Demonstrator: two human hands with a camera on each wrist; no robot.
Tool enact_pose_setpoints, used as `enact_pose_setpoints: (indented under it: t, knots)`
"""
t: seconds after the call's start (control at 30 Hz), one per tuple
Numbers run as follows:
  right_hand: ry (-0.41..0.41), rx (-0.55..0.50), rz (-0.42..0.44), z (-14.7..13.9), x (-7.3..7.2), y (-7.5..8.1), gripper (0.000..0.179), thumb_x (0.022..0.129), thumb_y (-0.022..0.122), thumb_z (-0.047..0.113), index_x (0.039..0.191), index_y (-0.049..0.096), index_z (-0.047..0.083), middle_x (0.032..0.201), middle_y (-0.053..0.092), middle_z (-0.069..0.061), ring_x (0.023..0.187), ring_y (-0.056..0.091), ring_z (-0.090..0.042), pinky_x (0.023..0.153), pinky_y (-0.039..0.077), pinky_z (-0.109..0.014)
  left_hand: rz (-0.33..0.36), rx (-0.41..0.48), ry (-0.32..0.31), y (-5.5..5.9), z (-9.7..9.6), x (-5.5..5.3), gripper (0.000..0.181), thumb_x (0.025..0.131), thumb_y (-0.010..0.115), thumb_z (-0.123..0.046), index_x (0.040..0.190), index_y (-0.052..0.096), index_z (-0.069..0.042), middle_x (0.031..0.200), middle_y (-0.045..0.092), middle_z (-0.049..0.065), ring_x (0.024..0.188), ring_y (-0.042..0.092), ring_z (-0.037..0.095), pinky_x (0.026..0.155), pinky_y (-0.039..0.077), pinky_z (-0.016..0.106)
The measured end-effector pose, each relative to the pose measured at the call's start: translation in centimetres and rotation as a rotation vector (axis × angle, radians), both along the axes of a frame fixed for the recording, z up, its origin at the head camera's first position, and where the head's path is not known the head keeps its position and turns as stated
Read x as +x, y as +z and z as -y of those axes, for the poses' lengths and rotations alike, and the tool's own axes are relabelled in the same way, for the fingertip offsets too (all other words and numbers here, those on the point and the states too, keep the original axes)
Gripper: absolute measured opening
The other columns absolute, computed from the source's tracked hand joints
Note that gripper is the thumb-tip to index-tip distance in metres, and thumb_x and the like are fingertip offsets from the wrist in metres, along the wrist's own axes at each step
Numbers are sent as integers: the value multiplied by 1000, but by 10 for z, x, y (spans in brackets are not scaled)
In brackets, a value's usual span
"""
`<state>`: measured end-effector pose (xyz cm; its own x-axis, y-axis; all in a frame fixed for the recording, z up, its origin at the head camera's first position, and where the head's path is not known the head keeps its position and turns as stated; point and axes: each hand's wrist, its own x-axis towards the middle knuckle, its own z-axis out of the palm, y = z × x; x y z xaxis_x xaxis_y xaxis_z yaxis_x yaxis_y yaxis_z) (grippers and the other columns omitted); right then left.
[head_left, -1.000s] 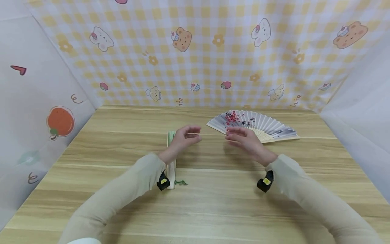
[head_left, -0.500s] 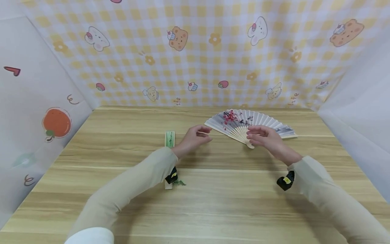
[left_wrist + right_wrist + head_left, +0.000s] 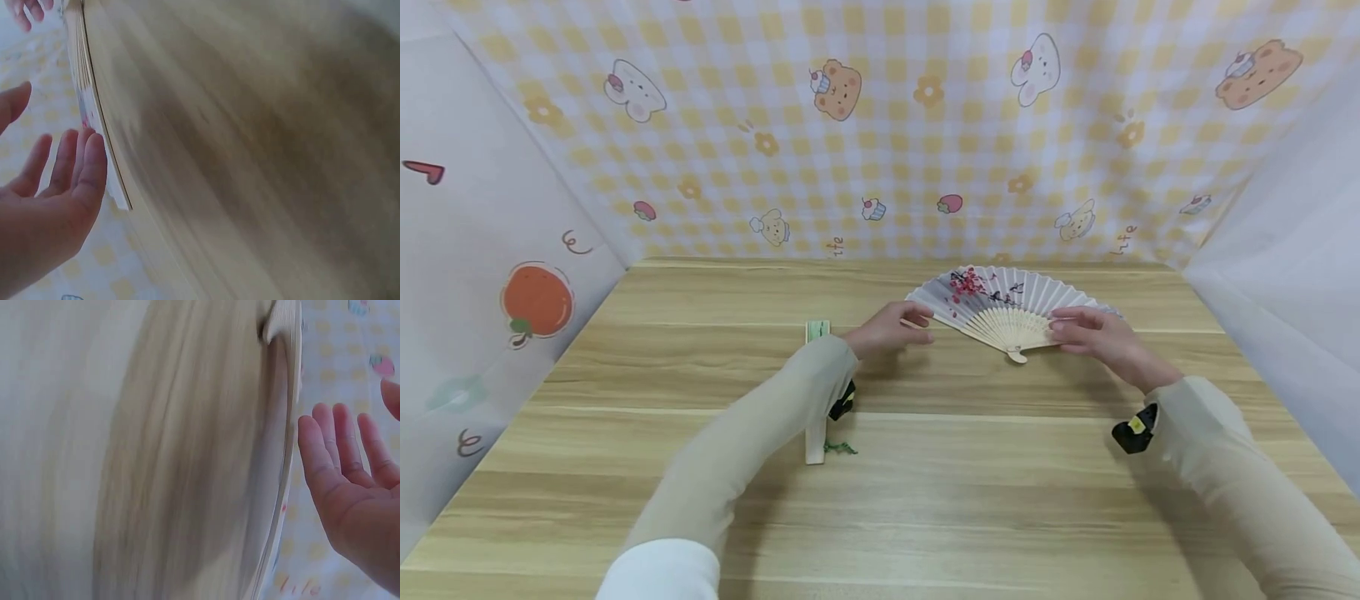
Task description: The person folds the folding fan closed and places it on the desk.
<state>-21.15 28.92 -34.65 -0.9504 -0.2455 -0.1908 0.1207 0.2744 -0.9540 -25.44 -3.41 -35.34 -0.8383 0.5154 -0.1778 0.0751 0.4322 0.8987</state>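
Fingers of the left hand [image 3: 891,325] and right hand [image 3: 1105,340]: lightly bent, thumbs set apart from them, nothing held; contact with the fan [image 3: 1009,312] cannot be told. Since the earlier frames both hands have shifted right and now stand by the fan's left and right ends; judged, a position for two-handed work on it. The fan lies spread, far right on the table [image 3: 962,500]; the folded fan [image 3: 816,437] lies left, partly behind the left sleeve [image 3: 752,425]. Wrist views show palms and the fan edge-on; only the head view shows the folded fan
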Motion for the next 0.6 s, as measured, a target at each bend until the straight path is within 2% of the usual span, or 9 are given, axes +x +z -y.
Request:
enact_pose_setpoints:
  t: [0.1,0.2,0.27,0.43,0.5,0.6]
  knots:
    - [-27,-78,11,-13,-2,1,56,89,55,15,128,27,-14,100,61,3,89,60,-7,83,48,-26,-3,-53,-15,1,1,-6,43,84,61,-12,123,47,-1,115,52,14,105,49,22,80,47,28]
    - [-61,-111,13,-27,-4,2,52,88,54,12,126,29,-11,93,62,7,87,60,-6,80,49,-22,8,-72,-21,6,-1,-11,42,84,60,-13,123,47,-2,113,53,14,102,51,22,80,47,29]
    - [-82,-61,8,-35,-5,1,52,89,54,15,127,29,-10,94,60,10,86,59,-3,79,49,-21,22,-81,-13,9,-2,-14,43,85,60,-14,124,47,-3,112,54,13,100,52,22,80,47,29]
    - [-94,148,-3,-49,-5,-4,62,90,52,24,133,24,-10,97,51,14,85,55,3,80,48,-20,50,-70,6,10,-3,-22,45,85,59,-14,126,45,-3,113,53,14,100,52,23,83,47,34]
    - [-93,187,-4,-54,-5,-6,63,90,52,25,133,24,-10,97,50,14,85,55,3,80,49,-22,61,-67,25,8,-3,-26,46,85,59,-14,127,44,-3,114,52,14,100,52,23,84,47,35]
    - [-106,185,-4,-59,-4,-7,64,89,54,25,133,24,-10,95,52,16,85,56,2,80,49,-22,70,-67,72,5,0,-30,46,85,60,-15,127,44,-5,115,51,13,100,52,23,85,46,36]
